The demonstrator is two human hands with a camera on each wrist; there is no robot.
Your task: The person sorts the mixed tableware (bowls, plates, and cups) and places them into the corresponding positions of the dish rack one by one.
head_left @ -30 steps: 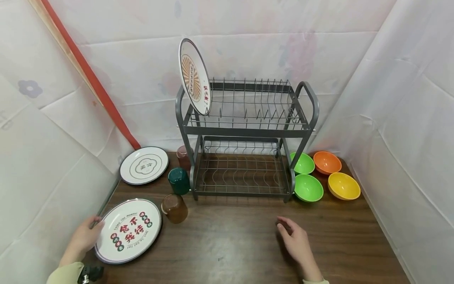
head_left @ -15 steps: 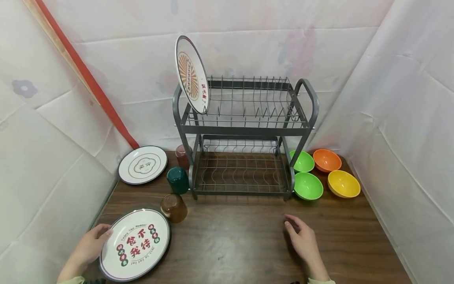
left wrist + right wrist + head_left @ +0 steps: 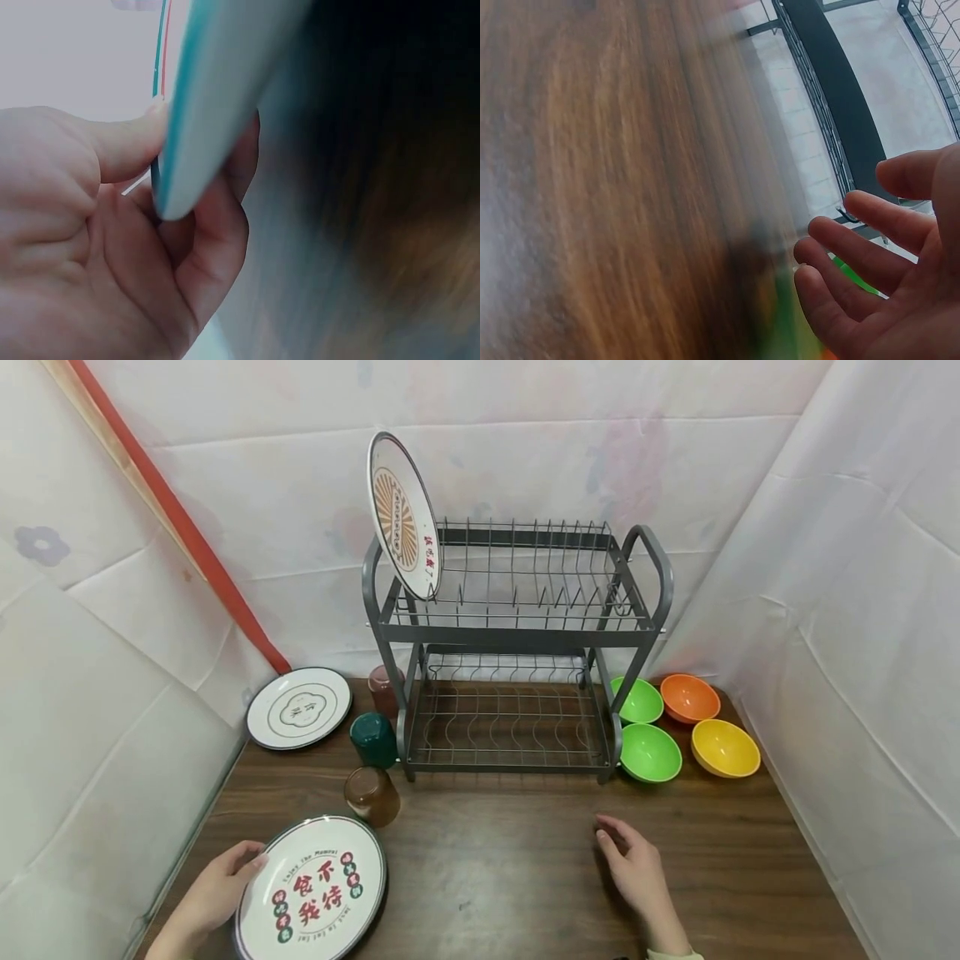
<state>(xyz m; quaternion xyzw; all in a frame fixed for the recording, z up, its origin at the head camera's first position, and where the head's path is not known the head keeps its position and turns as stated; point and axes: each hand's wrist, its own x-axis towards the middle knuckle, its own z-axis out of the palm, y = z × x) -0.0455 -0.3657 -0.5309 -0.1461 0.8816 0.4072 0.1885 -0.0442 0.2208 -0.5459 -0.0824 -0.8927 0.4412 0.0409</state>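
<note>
Left hand [image 3: 216, 893], grip pinching a plate [image 3: 310, 889] by its left rim, plate at near left of the table [image 3: 487, 860], brown cup [image 3: 368, 793] just beyond, right hand [image 3: 637, 872] at the near right, grip loosely spread

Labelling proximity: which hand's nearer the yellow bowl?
Right. The right hand is in front of the yellow bowl and to its left; the left hand is across the table, gripping the nearest plate by its rim.
</note>
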